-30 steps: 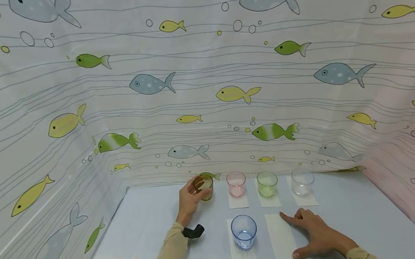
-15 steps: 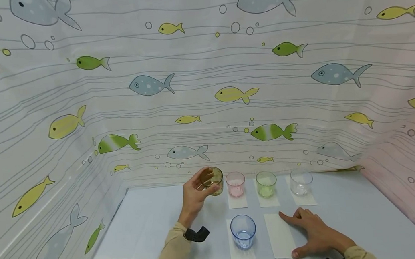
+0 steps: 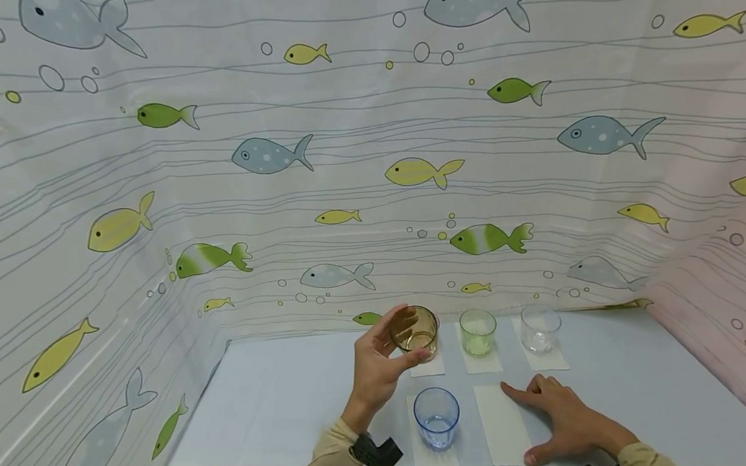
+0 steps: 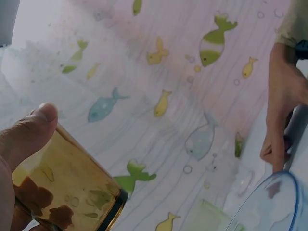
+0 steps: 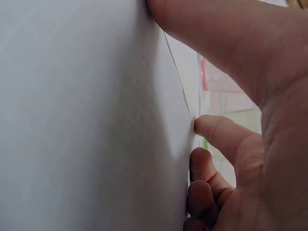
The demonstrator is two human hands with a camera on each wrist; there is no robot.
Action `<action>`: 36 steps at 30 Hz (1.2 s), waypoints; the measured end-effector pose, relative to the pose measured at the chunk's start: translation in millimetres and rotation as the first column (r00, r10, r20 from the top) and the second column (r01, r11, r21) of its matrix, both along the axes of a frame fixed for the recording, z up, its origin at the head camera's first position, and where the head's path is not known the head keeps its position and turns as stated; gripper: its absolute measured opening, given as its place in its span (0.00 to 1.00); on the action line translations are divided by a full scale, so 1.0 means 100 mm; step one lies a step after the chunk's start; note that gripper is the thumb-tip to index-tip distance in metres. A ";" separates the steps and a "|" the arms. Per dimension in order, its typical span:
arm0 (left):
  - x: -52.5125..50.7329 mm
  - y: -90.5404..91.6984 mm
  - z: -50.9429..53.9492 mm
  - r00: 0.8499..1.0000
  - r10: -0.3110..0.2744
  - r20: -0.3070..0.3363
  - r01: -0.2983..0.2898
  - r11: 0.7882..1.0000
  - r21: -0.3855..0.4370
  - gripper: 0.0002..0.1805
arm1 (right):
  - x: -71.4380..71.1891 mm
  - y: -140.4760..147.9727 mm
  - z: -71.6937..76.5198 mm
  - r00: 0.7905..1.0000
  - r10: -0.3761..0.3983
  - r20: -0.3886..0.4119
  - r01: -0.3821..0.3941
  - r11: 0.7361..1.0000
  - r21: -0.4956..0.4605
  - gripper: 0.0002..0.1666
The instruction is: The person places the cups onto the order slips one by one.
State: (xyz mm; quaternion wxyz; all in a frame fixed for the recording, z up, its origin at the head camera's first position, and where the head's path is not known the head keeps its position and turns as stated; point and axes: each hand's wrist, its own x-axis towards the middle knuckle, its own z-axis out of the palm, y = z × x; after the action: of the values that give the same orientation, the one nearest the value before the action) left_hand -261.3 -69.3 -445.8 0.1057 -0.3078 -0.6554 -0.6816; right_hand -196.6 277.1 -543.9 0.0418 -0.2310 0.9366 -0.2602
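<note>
My left hand grips an amber glass above the table, fingers behind it and thumb in front. In the left wrist view the amber glass is tilted, with the thumb along its side. It overlaps a pink glass, mostly hidden behind it in the head view. My right hand rests on the table, thumb and index finger spread along the right edge of a bare white paper strip. Its other fingers are bent, as the right wrist view shows. Left of that strip, a blue glass stands upright on another paper strip.
At the back, a green glass and a clear glass stand upright on white paper strips. A curtain printed with fish encloses the light table at the back and sides.
My left hand has lifted the amber glass from the back left and carried it rightward, so it now overlaps the pink glass. The right hand has stayed by the bare paper strip.
</note>
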 end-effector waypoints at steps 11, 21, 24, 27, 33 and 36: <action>0.37 0.55 -0.15 0.990 -0.105 0.094 0.099 0.993 0.067 0.39 | -0.01 0.02 -0.01 0.998 0.020 -0.061 -0.020 1.000 0.006 0.62; 0.68 0.91 -0.38 0.972 -0.180 0.150 0.172 0.983 0.067 0.39 | -0.01 0.04 -0.07 0.993 0.016 -0.119 -0.013 1.000 0.025 0.51; 0.74 0.99 -0.44 0.969 -0.196 0.148 0.189 0.980 0.058 0.39 | -0.02 0.04 -0.07 0.995 -0.008 -0.104 0.011 0.999 0.030 0.52; 0.76 1.04 -0.51 0.975 -0.190 0.119 0.186 0.982 0.042 0.39 | -0.02 0.03 -0.06 0.997 -0.044 -0.067 0.046 0.999 0.026 0.58; 0.73 1.12 -0.65 0.975 -0.166 0.149 0.163 0.986 0.036 0.38 | -0.02 0.02 -0.04 0.998 -0.052 -0.036 0.052 0.999 -0.007 0.58; 0.72 1.15 -0.71 0.976 -0.167 0.140 0.167 0.986 0.015 0.38 | -0.02 0.02 -0.04 0.998 -0.054 -0.044 0.053 0.998 -0.017 0.58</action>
State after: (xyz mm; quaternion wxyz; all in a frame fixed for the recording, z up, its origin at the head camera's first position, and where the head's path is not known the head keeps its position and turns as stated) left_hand -189.7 45.2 -517.0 0.0022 -0.3130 -0.6320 -0.7089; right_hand -198.2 278.9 -547.7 0.0122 -0.2120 0.9410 -0.2634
